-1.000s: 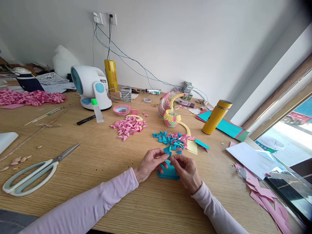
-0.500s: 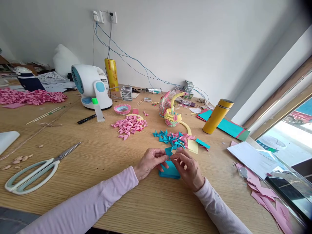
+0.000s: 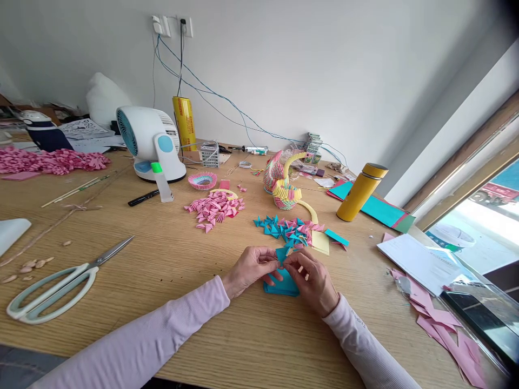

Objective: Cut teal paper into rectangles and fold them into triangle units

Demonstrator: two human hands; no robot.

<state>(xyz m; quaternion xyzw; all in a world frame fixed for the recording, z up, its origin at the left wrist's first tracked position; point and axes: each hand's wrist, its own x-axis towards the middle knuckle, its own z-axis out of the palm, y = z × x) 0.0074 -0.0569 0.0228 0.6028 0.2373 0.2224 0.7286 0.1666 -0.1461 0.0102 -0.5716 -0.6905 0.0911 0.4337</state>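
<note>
Between my two hands is a small folded piece of blue paper [image 3: 283, 253]. My left hand [image 3: 253, 270] pinches it from the left with thumb and fingers. From the right, my right hand [image 3: 312, 278] closes thumb and forefinger on its lower edge; the fingertips partly hide the fold. Below them on the table lies a stack of blue paper slips [image 3: 280, 286]. Just beyond the hands spreads a pile of blue folded paper triangles [image 3: 273, 227] mixed with pink ones.
Pink folded pieces [image 3: 214, 208] lie beyond to the left. Paper swan figures [image 3: 286, 194] stand behind the blue pile. Scissors [image 3: 77, 281] lie at left, a white fan [image 3: 152, 140] stands behind, a yellow flask [image 3: 362, 192] at right, with pink paper strips [image 3: 446, 337] near the right edge.
The fingers of both hands have shifted slightly on the blue paper, the right fingertips drawing in closer to the left ones. The view has moved a touch; the rest looks unchanged.
</note>
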